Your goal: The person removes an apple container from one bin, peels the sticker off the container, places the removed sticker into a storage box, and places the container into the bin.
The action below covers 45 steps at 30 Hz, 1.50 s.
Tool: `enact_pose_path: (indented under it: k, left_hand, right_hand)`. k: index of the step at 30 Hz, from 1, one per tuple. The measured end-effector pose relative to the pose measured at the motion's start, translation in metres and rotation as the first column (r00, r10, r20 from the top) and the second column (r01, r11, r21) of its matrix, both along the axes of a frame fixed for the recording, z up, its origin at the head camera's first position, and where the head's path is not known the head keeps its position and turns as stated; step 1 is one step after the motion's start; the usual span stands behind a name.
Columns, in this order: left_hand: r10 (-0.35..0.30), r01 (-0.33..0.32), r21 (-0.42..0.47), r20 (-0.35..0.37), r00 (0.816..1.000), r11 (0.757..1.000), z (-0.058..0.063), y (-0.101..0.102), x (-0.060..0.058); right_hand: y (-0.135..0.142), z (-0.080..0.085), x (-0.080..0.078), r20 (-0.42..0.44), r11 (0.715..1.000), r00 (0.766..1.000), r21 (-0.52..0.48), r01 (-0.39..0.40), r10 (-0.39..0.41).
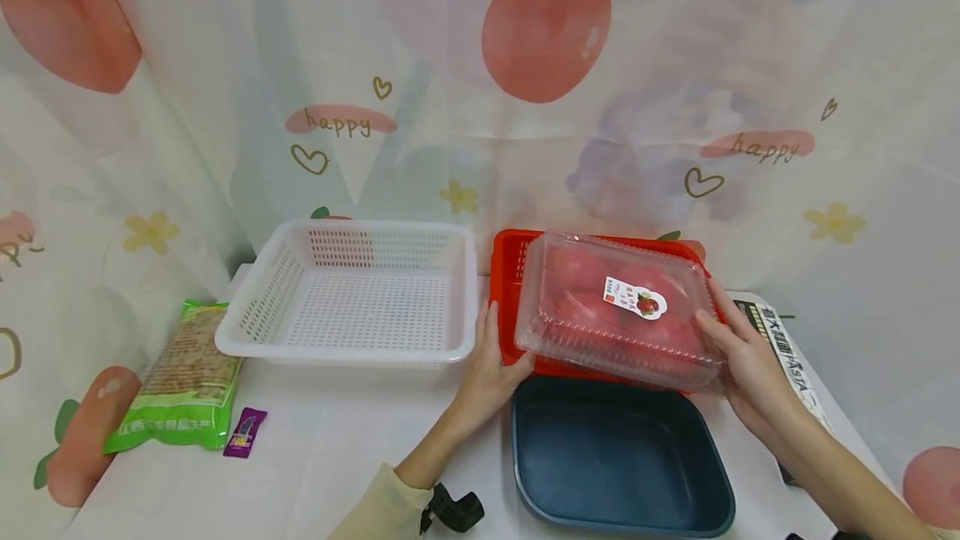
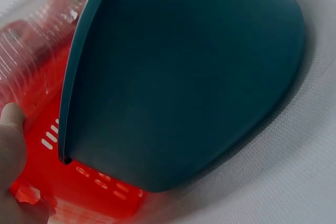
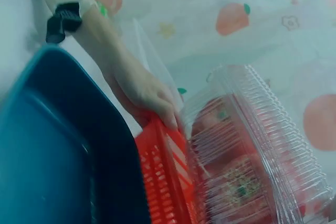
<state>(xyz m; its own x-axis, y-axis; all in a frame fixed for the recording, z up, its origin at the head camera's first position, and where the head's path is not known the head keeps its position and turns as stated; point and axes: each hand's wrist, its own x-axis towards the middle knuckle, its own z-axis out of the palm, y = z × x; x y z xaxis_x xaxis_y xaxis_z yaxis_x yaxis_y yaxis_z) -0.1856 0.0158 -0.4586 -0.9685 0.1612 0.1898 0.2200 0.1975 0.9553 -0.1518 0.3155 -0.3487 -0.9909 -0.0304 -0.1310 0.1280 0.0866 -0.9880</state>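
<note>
Left to right: bag [image 1: 180,386], left basket [image 1: 337,352], right basket [image 1: 508,277] under fruit box [image 1: 592,315], pasta pack [image 1: 791,357]; sachet [image 1: 245,432] just right of bag, basin [image 1: 622,457] before right basket.

Clear plastic box [image 1: 617,332], closed, white-labelled, red fruit [image 1: 576,267] inside; askew over red slotted basket [image 1: 507,315].

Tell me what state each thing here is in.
Clear box: lid on, red fruit inside
Red basket: upright, partly covered
White basket: upright, empty
Blue basin: upright, empty
Green bag: filled
Purple packet: lying flat
PASTA package: partly hidden
Left hand: gripping red basket
Right hand: holding clear box
</note>
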Motion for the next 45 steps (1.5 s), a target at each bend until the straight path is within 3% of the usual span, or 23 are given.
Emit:
enact_pose_path:
  k: [8,12,21,25,29,33,38,42,45]
  left_hand:
    - [0.019,-0.021,-0.044,-0.054,0.998,0.999,0.001,0.001,0.000]
    - [0.026,-0.028,-0.023,-0.073,0.997,0.999,0.000,0.001,0.000]
    - [0.020,-0.016,0.074,-0.042,0.999,0.997,-0.001,0.003,0.003]
    - [0.041,-0.042,0.115,0.011,0.999,0.993,0.004,0.007,0.005]
    - [0.099,-0.107,0.147,0.060,0.993,0.983,0.015,0.011,0.011]
    - [0.131,-0.140,0.224,0.055,0.990,0.964,0.027,0.013,0.017]
    - [0.078,-0.079,0.292,0.012,0.997,0.953,0.043,0.009,0.026]
    - [-0.069,0.066,0.319,-0.003,0.998,0.945,0.057,0.005,0.032]
    - [-0.187,0.181,0.334,-0.016,0.982,0.925,0.068,0.002,0.036]
  right_hand:
    - [-0.002,-0.002,0.024,0.120,0.999,0.992,0.005,0.041,-0.041]
    - [-0.004,-0.003,0.031,0.133,0.998,0.989,0.005,0.058,-0.058]
    - [-0.004,-0.006,0.041,0.223,0.996,0.971,0.022,0.082,-0.085]
    - [-0.002,-0.005,0.045,0.228,0.995,0.969,0.023,0.096,-0.098]
    - [-0.001,-0.004,0.049,0.212,0.994,0.972,0.048,0.097,-0.105]
    - [0.000,-0.002,0.053,0.203,0.994,0.974,0.060,0.091,-0.101]
    - [0.000,-0.002,0.053,0.198,0.994,0.975,0.063,0.086,-0.097]
    - [-0.002,-0.002,0.053,0.203,0.993,0.973,0.072,0.093,-0.106]
    - [-0.005,-0.002,0.052,0.208,0.993,0.972,0.065,0.094,-0.106]
